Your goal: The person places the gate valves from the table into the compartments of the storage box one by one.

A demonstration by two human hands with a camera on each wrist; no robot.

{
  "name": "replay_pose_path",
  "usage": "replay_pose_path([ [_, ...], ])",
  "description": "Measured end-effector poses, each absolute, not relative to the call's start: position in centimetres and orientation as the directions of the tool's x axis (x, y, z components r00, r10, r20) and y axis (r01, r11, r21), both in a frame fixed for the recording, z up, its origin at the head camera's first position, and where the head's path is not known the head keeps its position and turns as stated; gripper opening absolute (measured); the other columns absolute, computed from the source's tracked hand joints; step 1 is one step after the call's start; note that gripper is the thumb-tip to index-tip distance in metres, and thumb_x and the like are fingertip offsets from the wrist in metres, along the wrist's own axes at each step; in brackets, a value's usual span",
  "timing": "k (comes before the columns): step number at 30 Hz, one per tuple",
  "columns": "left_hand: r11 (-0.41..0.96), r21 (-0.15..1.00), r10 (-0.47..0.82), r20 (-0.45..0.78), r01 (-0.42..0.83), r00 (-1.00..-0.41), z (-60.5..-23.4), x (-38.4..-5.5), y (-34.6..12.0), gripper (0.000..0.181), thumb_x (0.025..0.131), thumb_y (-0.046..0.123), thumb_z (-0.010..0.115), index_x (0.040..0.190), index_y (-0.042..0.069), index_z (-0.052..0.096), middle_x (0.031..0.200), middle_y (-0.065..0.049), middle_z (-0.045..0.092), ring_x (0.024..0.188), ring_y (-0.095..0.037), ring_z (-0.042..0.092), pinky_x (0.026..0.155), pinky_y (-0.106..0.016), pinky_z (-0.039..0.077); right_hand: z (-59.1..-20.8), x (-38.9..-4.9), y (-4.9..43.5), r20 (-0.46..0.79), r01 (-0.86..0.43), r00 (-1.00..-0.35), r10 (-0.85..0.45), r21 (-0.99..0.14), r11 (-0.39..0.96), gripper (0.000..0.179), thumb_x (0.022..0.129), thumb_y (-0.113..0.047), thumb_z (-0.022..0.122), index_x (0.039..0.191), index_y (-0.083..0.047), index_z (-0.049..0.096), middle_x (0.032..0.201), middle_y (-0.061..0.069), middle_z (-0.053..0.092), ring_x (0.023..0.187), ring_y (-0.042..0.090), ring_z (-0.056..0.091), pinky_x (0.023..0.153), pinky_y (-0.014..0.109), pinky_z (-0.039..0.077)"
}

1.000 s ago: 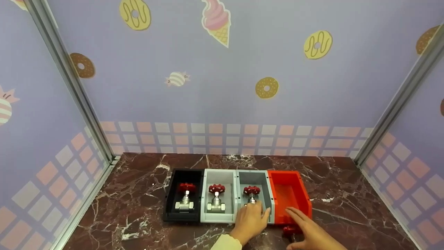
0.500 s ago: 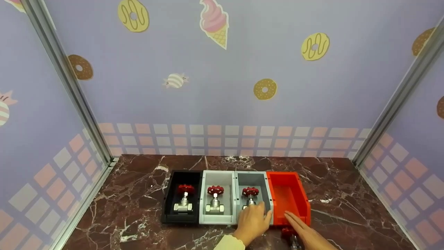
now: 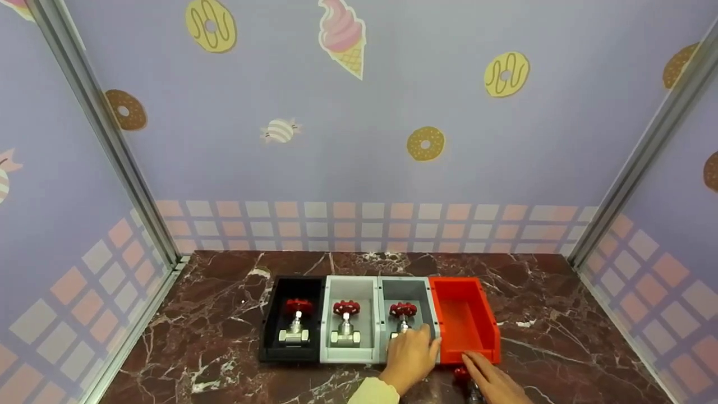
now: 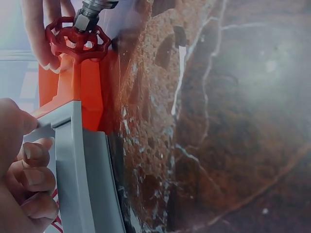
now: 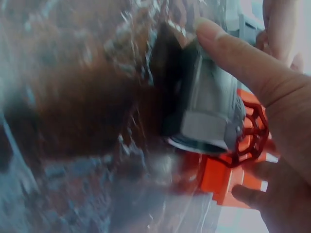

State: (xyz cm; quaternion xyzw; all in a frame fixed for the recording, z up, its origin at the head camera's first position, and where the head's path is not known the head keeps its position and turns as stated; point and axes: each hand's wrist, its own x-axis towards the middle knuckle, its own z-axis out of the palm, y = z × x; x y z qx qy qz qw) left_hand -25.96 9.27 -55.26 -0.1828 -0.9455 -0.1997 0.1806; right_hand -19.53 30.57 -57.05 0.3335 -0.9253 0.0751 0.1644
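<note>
My left hand (image 3: 411,354) is at the front of the grey bin (image 3: 405,288). In the left wrist view its thumb touches the rim and its curled fingers are inside. A valve (image 3: 403,310) with a red handwheel stands in that bin, its lower part behind the hand. My right hand (image 3: 492,380) is in front of the orange bin (image 3: 460,314), holding another metal valve (image 5: 206,104). Its thumb lies across the valve body and its fingers reach past the red handwheel (image 4: 77,41). In the head view the hand covers much of this valve.
To the left, the black bin (image 3: 271,314) and the white bin (image 3: 352,287) join the row, with one valve (image 3: 294,334) in the black and one valve (image 3: 345,335) in the white. The bins stand on a dark red marble-patterned table (image 3: 219,325), with patterned panels around it.
My right hand has come down closer over the valve in front of the orange bin, its fingers drawing in around it. The left hand stays at the grey bin.
</note>
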Motion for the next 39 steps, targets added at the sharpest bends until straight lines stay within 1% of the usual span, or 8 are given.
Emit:
replay_pose_path([
  [4,0.849,0.316,0.284,0.404,0.424,-0.869,-55.0,-26.1,9.5,0.028,0.090,0.040,0.064,0.076,0.016,0.059,0.062,-0.004,0.063,0.050,-0.020,0.059,0.041,-0.032,0.035,-55.6,-18.6,29.6,0.129,-0.511,-0.858,-0.496,-0.135,0.849,0.094,0.080,-0.068,0.060,0.138,0.003,0.041,0.135,0.024,0.048,0.103,0.037,0.061,0.078,0.049,0.051],
  [6,0.849,0.312,0.288,0.401,0.426,-0.870,-54.9,-26.1,9.7,0.028,0.090,0.040,0.064,0.076,0.016,0.059,0.062,-0.004,0.063,0.051,-0.020,0.059,0.042,-0.033,0.035,-55.2,-18.4,29.1,0.036,-0.435,-0.898,-0.438,-0.208,0.876,0.097,0.079,-0.070,0.058,0.141,0.002,0.038,0.139,0.024,0.045,0.111,0.040,0.058,0.085,0.056,0.048],
  [8,0.854,0.302,0.291,0.397,0.424,-0.870,-54.9,-26.1,9.8,0.029,0.090,0.041,0.064,0.077,0.016,0.060,0.063,-0.003,0.064,0.051,-0.021,0.059,0.042,-0.033,0.036,-55.1,-18.2,28.7,-0.018,-0.367,-0.924,-0.381,-0.234,0.900,0.098,0.079,-0.074,0.055,0.142,-0.001,0.037,0.142,0.021,0.043,0.120,0.040,0.054,0.090,0.060,0.044],
  [11,0.862,0.281,0.295,0.395,0.421,-0.870,-54.9,-26.1,9.9,0.030,0.089,0.043,0.064,0.079,0.015,0.063,0.064,-0.004,0.065,0.052,-0.022,0.060,0.042,-0.033,0.038,-55.3,-17.8,28.0,-0.006,-0.314,-0.947,-0.323,-0.209,0.926,0.099,0.077,-0.079,0.050,0.142,-0.005,0.040,0.142,0.016,0.045,0.126,0.037,0.050,0.094,0.060,0.043],
  [15,0.863,0.277,0.305,0.381,0.422,-0.873,-54.8,-26.3,9.9,0.031,0.089,0.044,0.064,0.082,0.013,0.066,0.066,-0.005,0.066,0.054,-0.022,0.062,0.044,-0.034,0.041,-55.6,-17.6,27.6,0.068,-0.315,-0.949,-0.309,-0.132,0.940,0.098,0.075,-0.083,0.046,0.137,-0.007,0.046,0.135,0.012,0.050,0.119,0.032,0.055,0.090,0.054,0.048],
  [18,0.855,0.302,0.308,0.357,0.421,-0.882,-54.7,-26.4,10.0,0.032,0.088,0.044,0.065,0.083,0.012,0.067,0.067,-0.005,0.066,0.055,-0.021,0.061,0.045,-0.033,0.042,-55.5,-17.6,27.4,0.063,-0.305,-0.952,-0.300,-0.121,0.944,0.098,0.074,-0.084,0.045,0.136,-0.008,0.047,0.133,0.011,0.050,0.116,0.031,0.057,0.090,0.053,0.048],
  [28,0.856,0.311,0.303,0.346,0.413,-0.888,-54.7,-26.4,10.1,0.035,0.085,0.047,0.068,0.083,0.013,0.066,0.066,-0.005,0.065,0.055,-0.020,0.061,0.048,-0.031,0.043,-55.6,-17.6,27.2,0.067,-0.292,-0.956,-0.285,-0.146,0.945,0.097,0.072,-0.081,0.052,0.131,-0.005,0.050,0.130,0.013,0.052,0.119,0.035,0.054,0.090,0.054,0.047],
  [39,0.874,0.271,0.294,0.367,0.404,-0.883,-55.1,-26.2,10.4,0.036,0.085,0.049,0.067,0.082,0.013,0.065,0.065,-0.004,0.065,0.053,-0.019,0.059,0.046,-0.031,0.040,-55.8,-18.1,28.2,0.129,-0.357,-0.931,-0.342,-0.118,0.927,0.093,0.071,-0.078,0.058,0.128,-0.005,0.051,0.123,0.014,0.055,0.111,0.036,0.056,0.083,0.054,0.048],
])
